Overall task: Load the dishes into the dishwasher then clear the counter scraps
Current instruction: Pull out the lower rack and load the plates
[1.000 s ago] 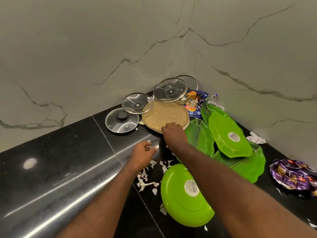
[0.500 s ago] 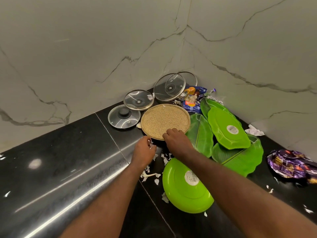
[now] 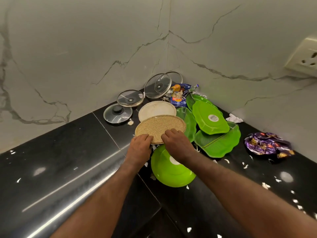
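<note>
Tan plate (image 3: 159,126), one: since half a second ago it has shifted nearer, uncovering one white plate (image 3: 156,109) just behind and partly under it. The left hand (image 3: 139,148), earlier beside the rim, now curls its fingers onto the near rim; the right hand (image 3: 178,145) grips the same rim alongside. Lids (image 3: 118,113), four, glass, behind and left of the tan plate. Round green plate (image 3: 171,170), one, just in front. Green plates (image 3: 210,117), at least four overlapping, to its right. Wrappers, two: blue (image 3: 178,97) behind, purple (image 3: 269,145) far right. White scraps (image 3: 234,118), many, on the counter (image 3: 68,152) around it.
</note>
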